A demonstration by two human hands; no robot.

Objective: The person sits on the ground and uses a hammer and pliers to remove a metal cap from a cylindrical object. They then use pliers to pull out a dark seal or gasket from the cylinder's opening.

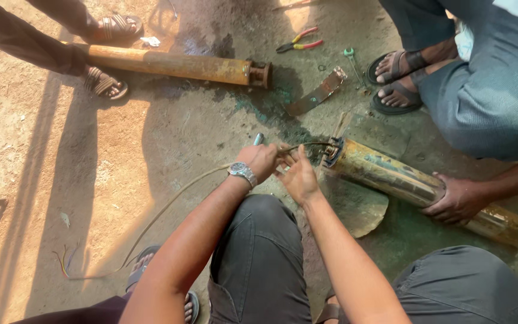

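Squatting on the ground, both hands at the open end of the rusty cylinder (391,175). It lies on its side to my right, end cap facing my hands.

Left hand (259,161): fingers curled closed round the cable (169,207) and, it seems, a small tool whose metal tip (258,139) sticks up above the knuckles; what tool I cannot tell. Watch (242,172) on that wrist.

Right hand (298,177): fingers partly closed, pinching the cable near where it enters the cylinder end. Exact grip hidden by my own hand.

Step, as I judge it: working the cable lead at the cylinder's mouth. The next move would call for a firm hold on the cable close to the entry, and for the cylinder to stay put. A co-worker's hand (460,201) presses on it further along.

Cable trails left over the ground to loose coloured wire ends (61,261).

Surface: bare packed dirt, dark and wet-stained with a greenish patch (253,105) near the middle. Outdoors, hard sun, long shadows.

Around: a second cylinder (175,65), red-handled pliers (298,42), a rusty metal strip (318,93), sandalled feet of others.
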